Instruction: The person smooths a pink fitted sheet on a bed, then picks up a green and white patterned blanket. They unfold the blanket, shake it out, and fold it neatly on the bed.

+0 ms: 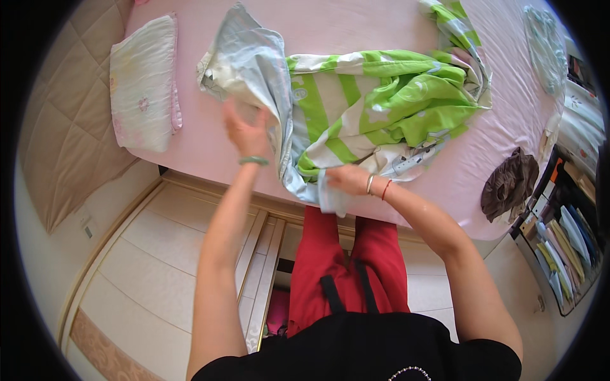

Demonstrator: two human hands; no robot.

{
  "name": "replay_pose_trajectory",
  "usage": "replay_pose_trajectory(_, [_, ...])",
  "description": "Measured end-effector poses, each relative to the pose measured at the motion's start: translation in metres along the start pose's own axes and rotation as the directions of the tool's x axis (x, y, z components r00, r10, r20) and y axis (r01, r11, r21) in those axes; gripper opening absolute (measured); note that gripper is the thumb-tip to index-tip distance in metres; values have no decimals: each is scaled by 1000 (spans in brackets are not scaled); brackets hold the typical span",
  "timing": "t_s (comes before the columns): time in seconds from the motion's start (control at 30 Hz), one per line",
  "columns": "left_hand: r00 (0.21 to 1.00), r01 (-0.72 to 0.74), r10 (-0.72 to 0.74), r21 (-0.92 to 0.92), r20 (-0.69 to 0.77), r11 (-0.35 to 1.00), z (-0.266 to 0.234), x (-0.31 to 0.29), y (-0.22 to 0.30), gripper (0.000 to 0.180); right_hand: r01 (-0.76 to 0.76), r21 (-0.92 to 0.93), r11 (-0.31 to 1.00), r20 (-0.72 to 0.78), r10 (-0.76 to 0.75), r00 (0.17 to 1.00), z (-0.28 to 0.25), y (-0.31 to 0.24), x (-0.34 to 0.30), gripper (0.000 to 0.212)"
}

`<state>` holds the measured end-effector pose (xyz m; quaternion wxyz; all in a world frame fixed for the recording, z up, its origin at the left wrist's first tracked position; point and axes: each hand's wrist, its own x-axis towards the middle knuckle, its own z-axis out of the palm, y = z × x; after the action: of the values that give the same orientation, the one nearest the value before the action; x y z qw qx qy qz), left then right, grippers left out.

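Cloth (406, 105) on bed (356, 32), quilt (143, 82) to its left, bundle (510, 184) to its right, file rack (562, 257) right of bed

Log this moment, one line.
left hand: at pale-blue fabric, hold unclear; right hand: pinching pale-blue edge; green-striped fabric: crumpled on pink bed

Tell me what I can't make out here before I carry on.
All in the head view:
- Left hand: motion blur hides whether it grips the pale blue fabric.
- Green-and-white fabric: its folds hide the inner layers, and the picture's top edge cuts off its upper right end.
- Pink item low beside the red trousers: shadow and the trousers obscure it.
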<state>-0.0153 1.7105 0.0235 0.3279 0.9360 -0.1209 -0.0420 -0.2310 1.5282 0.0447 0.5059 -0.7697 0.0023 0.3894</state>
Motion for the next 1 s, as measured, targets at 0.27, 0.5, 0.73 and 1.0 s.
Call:
replay_pose_trajectory(0.27, [936, 351, -348, -253, 57, 902, -35, -63, -58, 64, 262, -75, 962, -584, -255, 771, -66, -90, -9, 15])
replay_pose_trajectory(0.5, [936, 348, -274, -458, 222, 818, -96, -81, -14, 70, 128, -225, 966, -654, -247, 715, -40, -107, 5, 8])
replay_pose_trajectory(0.73, [655, -32, 396, -500, 643, 865, -44, -23, 141, 46, 287, 143, 947, -802, -60, 595, -76, -66, -28, 36])
replay_pose_trajectory(1.0, [873, 484, -332, -540, 359, 689, -115, -16, 82, 18, -492, -59, 868, -610, 359, 706, -70, 62, -109, 22])
